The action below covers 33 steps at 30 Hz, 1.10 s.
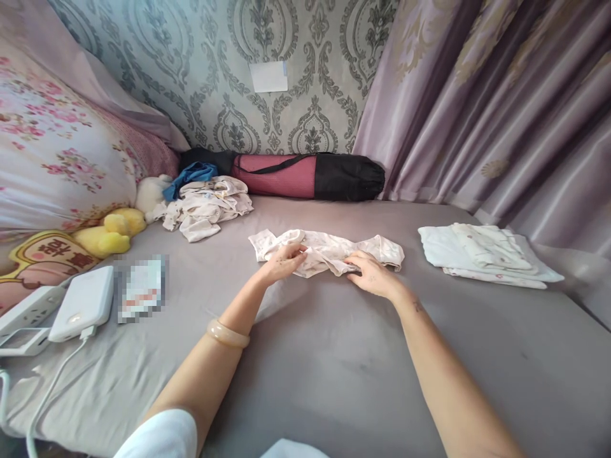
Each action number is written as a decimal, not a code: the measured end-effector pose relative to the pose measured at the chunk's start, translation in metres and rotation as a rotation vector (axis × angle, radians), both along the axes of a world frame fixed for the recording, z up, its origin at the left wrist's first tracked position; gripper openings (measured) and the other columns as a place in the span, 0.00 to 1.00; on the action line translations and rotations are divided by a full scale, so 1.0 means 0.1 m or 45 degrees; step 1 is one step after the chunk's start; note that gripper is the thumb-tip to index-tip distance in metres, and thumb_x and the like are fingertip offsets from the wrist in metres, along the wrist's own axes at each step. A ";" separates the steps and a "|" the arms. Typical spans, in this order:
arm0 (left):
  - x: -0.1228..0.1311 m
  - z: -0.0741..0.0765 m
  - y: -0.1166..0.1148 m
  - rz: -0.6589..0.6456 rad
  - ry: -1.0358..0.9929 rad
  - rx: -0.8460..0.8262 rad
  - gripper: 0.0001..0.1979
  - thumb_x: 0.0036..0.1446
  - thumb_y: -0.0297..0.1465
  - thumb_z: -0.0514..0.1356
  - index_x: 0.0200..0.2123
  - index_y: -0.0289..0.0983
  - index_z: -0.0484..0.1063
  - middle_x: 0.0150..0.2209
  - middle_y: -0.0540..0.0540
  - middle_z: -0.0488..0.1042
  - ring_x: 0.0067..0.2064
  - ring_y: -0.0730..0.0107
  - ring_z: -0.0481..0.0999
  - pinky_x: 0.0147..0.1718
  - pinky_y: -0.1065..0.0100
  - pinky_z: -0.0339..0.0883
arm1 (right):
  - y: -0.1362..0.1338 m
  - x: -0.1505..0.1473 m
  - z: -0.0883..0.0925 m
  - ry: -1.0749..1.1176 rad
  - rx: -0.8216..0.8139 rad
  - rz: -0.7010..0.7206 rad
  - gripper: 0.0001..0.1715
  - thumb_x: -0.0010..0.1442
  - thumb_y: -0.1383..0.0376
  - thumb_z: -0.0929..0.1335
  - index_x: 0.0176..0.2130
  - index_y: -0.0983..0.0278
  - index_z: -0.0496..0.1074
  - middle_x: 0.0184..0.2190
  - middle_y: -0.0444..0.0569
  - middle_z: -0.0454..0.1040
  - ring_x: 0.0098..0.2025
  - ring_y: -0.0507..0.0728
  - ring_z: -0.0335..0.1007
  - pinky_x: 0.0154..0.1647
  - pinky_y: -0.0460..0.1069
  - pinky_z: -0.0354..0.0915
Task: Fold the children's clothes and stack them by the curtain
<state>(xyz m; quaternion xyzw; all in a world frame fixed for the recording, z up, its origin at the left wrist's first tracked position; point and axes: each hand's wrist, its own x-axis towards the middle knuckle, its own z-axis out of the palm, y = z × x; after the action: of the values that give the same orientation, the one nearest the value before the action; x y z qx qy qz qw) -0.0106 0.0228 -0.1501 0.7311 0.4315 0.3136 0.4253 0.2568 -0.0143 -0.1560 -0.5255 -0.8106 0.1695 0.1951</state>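
Observation:
A small pale printed garment (329, 243) lies bunched and partly spread on the grey bed sheet (334, 356), straight in front of me. At its near left edge, my left hand (285, 261) pinches the cloth between thumb and fingers. My right hand (371, 272) grips the near edge right of the middle, its fingertips closed on the fabric. Between the two hands the cloth is slightly raised in a fold. One sleeve-like end sticks out on each side.
A heap of crumpled clothes (210, 205) lies back left, before a red and black rolled bag (277, 176). Folded clothes (491, 253) are stacked at right. At left are a yellow plush toy (112, 231), a white power bank (82, 302) with a cable, and a power strip (31, 310).

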 end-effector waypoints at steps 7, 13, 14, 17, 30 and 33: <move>-0.05 0.14 -0.06 -0.005 -0.069 -0.229 0.22 0.59 0.49 0.54 0.39 0.36 0.72 0.26 0.51 0.68 0.23 0.77 0.62 0.22 0.74 0.55 | 0.02 0.07 0.06 0.039 -0.065 -0.009 0.13 0.61 0.66 0.63 0.38 0.59 0.77 0.45 0.50 0.75 0.47 0.58 0.71 0.49 0.53 0.64; -0.09 0.29 -0.10 -0.135 0.145 -0.144 0.28 0.59 0.55 0.49 0.37 0.36 0.71 0.28 0.49 0.71 0.27 0.74 0.67 0.28 0.71 0.62 | 0.06 0.11 0.03 0.060 -0.084 -0.077 0.13 0.62 0.62 0.62 0.40 0.59 0.76 0.44 0.49 0.76 0.46 0.58 0.71 0.50 0.52 0.63; -0.09 0.31 -0.11 -0.196 0.233 -0.116 0.27 0.58 0.55 0.51 0.37 0.36 0.71 0.29 0.49 0.71 0.29 0.72 0.69 0.28 0.71 0.62 | 0.06 0.11 0.03 0.062 -0.084 -0.081 0.13 0.62 0.63 0.62 0.40 0.59 0.76 0.44 0.49 0.76 0.46 0.58 0.71 0.50 0.52 0.63; -0.06 0.30 -0.16 -0.374 0.574 -0.043 0.23 0.52 0.52 0.59 0.37 0.37 0.71 0.32 0.47 0.73 0.33 0.68 0.71 0.31 0.70 0.63 | 0.06 0.11 0.05 0.073 -0.092 -0.108 0.14 0.62 0.63 0.62 0.42 0.59 0.75 0.46 0.49 0.76 0.46 0.58 0.70 0.48 0.51 0.63; -0.19 0.31 -0.26 -0.317 1.046 0.299 0.07 0.55 0.31 0.54 0.28 0.36 0.69 0.30 0.46 0.72 0.33 0.68 0.69 0.34 0.69 0.61 | -0.06 0.15 0.27 0.082 -0.034 -0.297 0.17 0.63 0.54 0.61 0.36 0.59 0.74 0.33 0.47 0.76 0.35 0.56 0.69 0.35 0.48 0.59; -0.36 0.43 -0.19 -0.320 0.852 0.230 0.11 0.57 0.34 0.52 0.25 0.36 0.68 0.24 0.49 0.67 0.28 0.71 0.65 0.29 0.70 0.59 | -0.03 0.21 0.35 0.133 -0.001 -0.263 0.18 0.62 0.52 0.62 0.38 0.59 0.75 0.34 0.46 0.77 0.36 0.56 0.70 0.36 0.47 0.60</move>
<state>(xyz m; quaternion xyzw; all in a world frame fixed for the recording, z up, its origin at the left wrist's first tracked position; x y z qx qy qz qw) -0.0461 0.0035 -0.1069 0.8751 0.4241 0.0391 0.2296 0.2782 -0.0174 -0.1211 -0.5968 -0.7407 0.1761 0.2534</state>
